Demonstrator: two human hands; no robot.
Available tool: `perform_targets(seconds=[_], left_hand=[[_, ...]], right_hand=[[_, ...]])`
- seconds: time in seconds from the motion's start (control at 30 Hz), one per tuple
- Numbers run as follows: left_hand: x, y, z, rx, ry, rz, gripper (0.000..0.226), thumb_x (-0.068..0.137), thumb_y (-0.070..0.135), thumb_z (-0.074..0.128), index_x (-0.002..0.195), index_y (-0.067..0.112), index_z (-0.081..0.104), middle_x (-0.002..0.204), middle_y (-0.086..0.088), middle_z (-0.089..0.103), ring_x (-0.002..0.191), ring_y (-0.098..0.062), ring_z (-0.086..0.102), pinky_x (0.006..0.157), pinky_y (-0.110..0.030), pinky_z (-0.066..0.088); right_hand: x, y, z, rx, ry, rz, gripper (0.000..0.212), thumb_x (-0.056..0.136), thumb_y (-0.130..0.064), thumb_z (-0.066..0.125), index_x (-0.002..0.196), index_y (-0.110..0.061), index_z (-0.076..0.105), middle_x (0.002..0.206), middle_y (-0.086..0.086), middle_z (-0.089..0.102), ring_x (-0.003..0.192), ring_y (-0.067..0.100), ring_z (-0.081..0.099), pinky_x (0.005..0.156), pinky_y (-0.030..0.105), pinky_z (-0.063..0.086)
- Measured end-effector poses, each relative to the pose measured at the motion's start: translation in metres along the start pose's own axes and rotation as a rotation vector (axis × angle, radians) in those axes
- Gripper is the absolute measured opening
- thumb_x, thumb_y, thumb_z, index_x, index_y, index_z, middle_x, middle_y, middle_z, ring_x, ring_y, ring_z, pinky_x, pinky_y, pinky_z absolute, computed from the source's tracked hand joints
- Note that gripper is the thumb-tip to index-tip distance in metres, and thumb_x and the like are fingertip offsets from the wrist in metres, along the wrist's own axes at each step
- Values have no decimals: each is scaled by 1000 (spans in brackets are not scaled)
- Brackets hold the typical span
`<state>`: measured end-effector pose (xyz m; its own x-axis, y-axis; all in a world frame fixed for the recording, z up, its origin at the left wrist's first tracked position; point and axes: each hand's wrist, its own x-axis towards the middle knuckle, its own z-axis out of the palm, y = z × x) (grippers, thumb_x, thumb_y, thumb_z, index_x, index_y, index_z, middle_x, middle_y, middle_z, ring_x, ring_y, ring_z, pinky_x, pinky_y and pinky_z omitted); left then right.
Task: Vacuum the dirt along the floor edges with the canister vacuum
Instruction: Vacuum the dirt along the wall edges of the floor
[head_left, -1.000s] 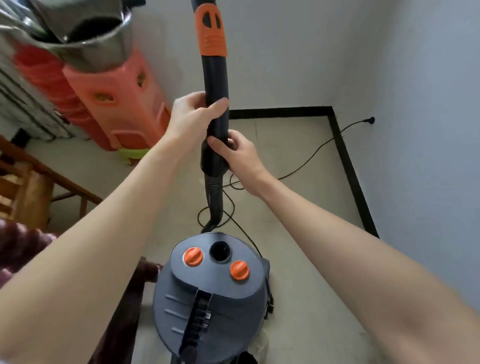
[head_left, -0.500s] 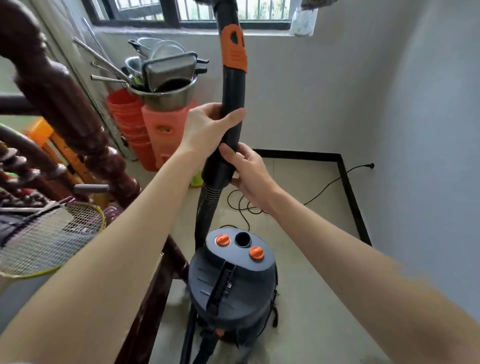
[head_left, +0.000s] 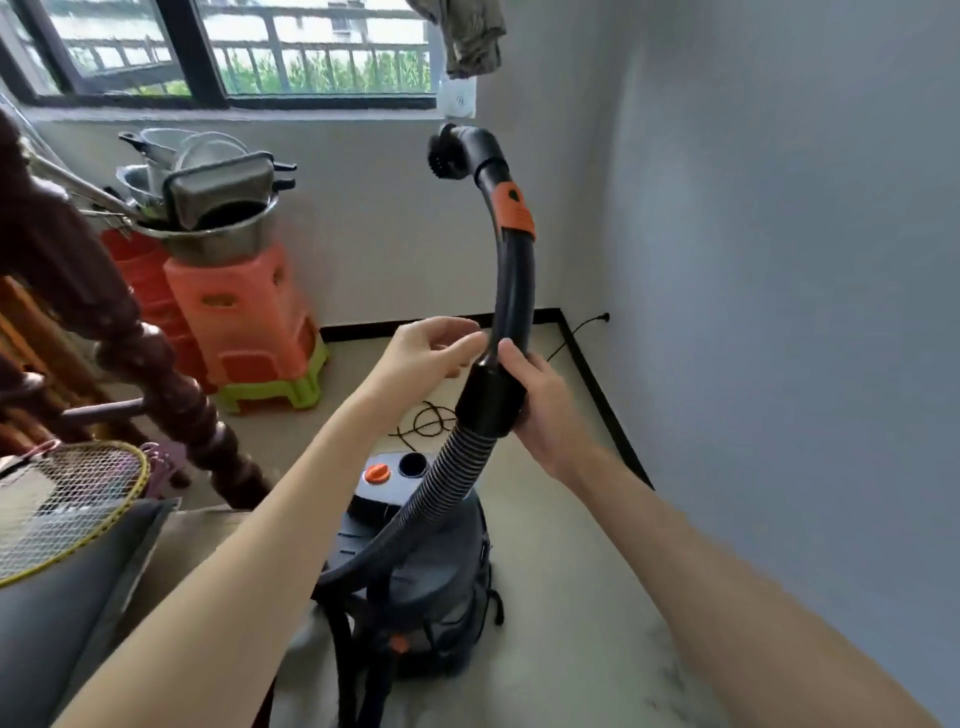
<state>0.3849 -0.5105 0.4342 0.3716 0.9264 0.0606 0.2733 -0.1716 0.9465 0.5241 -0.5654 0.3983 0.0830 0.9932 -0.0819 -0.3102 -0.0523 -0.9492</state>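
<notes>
The right hand (head_left: 540, 410) is clenched round the black cuff (head_left: 491, 397) where the ribbed hose (head_left: 441, 483) meets the curved wand (head_left: 514, 291). The left hand (head_left: 426, 353) is released: its fingers hang loosely curled just beside the wand, fingertips close to it, grasping nothing.

From that grip the wand rises and bends over, past an orange collar (head_left: 513, 210), to a round brush nozzle (head_left: 447, 156) held high in the air, well apart from the floor (head_left: 561, 545). The hose runs down and loops behind the canister (head_left: 431, 571), which stands on the floor just in front of the person.

As a judgement, the vacuuming proper has not begun: the nozzle is nowhere near any edge, and the whole run of the black skirting (head_left: 597, 395) along the right wall and the back wall is left to do. The nozzle must first come down to the floor.

A cord (head_left: 426, 421) lies coiled on the floor beyond the canister and runs to the wall at the far corner; it could snag the nozzle there. Stacked stools (head_left: 244, 322) carrying metal pans (head_left: 218, 208) block the back edge at left. A dark wooden post (head_left: 171, 384) and a racket (head_left: 67, 499) crowd the left side.
</notes>
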Motion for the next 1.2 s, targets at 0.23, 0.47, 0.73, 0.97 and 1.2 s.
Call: perform_targets(seconds=[0.23,0.47,0.73,0.97,1.2], left_hand=[[-78,-38,55,7,-512,-123,40,90,32,60,126,15,56,109,1,67,97,-11,65,87,-27,54],[-143,-26,125,248,-918,-12,53,87,25,67,134,20,45,118,6,58,109,-11,56,98,-28,46],[-225,-17,177,407,-967,142,39,76,31,78,111,24,61,109,4,66,95,-15,64,92,-34,49],[-336,4,247,366,-843,220,34,74,45,76,102,40,57,95,19,62,84,-4,61,80,-27,53],[-457,28,340,392,-903,299,52,76,48,74,118,21,58,107,4,67,94,-15,62,85,-37,51]], right_hand=[[-78,-13,-49,45,393,-50,24,96,-33,56,102,-10,59,83,4,61,73,15,60,67,31,54],[-174,-19,-77,99,596,-22,26,96,-37,56,105,-13,60,90,8,62,80,20,62,70,33,56],[-292,-24,-116,60,701,-27,31,95,-38,59,109,-10,61,93,8,66,81,20,65,70,32,56],[-419,-24,-149,-10,798,-106,38,88,-35,69,114,-11,55,95,8,61,91,30,63,87,46,56],[-561,-17,-190,-144,959,-82,13,90,-20,68,99,-17,59,93,10,60,90,30,61,92,52,52]])
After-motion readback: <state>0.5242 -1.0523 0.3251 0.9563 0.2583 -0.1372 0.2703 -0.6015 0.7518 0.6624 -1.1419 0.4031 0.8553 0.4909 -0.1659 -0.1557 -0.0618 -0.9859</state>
